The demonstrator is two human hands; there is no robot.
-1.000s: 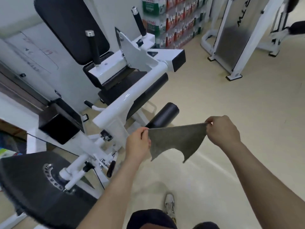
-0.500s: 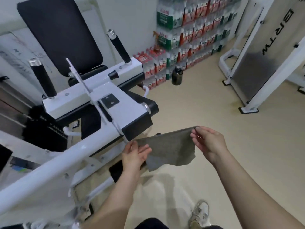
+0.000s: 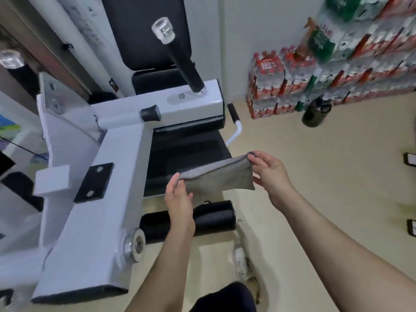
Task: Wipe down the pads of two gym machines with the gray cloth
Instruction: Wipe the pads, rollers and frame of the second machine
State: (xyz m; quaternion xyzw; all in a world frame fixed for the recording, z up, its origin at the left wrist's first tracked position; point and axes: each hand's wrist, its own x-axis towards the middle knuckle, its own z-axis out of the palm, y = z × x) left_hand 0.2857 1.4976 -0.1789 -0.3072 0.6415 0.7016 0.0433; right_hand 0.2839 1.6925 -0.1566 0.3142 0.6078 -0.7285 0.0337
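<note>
Gray cloth (image 3: 218, 176) hangs folded in two: a soft, dark-edged strip stretched slantwise in the air over the near edge of the black seat pad (image 3: 184, 154), above the roller pad (image 3: 213, 218). The left hand (image 3: 179, 200) pinches its lower left corner, palm turned inward; the right hand (image 3: 271, 176) pinches the higher right corner between thumb and fingertip — its other fingers loosely spread.

cloth (image 3: 221, 176): gray | seat pad (image 3: 182, 152): black | machine frame (image 3: 108, 176): white | floor (image 3: 326, 176): beige
</note>
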